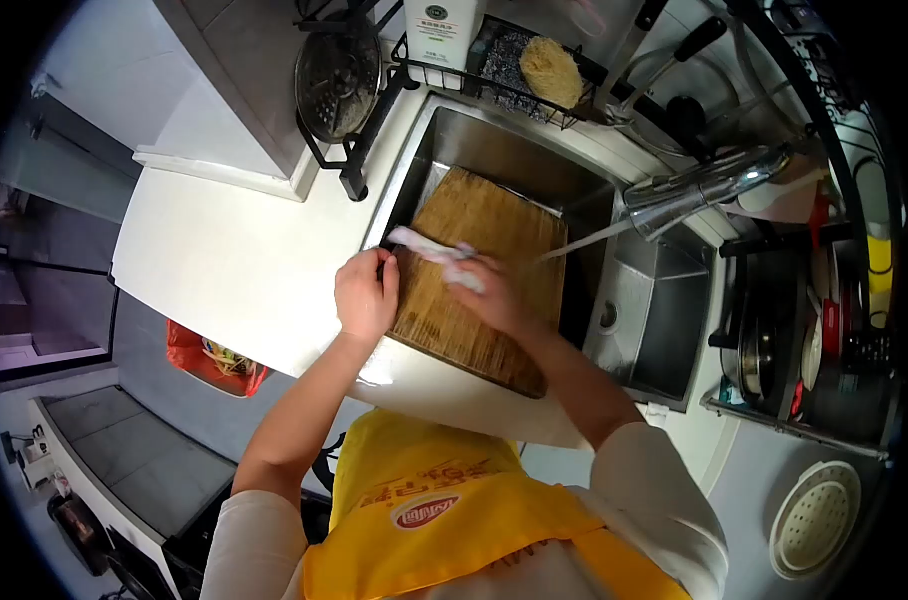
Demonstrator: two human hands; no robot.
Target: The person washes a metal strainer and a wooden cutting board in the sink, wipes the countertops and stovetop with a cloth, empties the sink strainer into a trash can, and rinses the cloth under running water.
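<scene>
The right hand is clamping its fingers on a pale cloth, which is lying on the wooden board beneath them. The left hand is resting at the board's left edge, its fingers curling; whether they are gripping it, I cannot tell. Right of the right-hand fingers, a faucet is running water beside the sink.
</scene>
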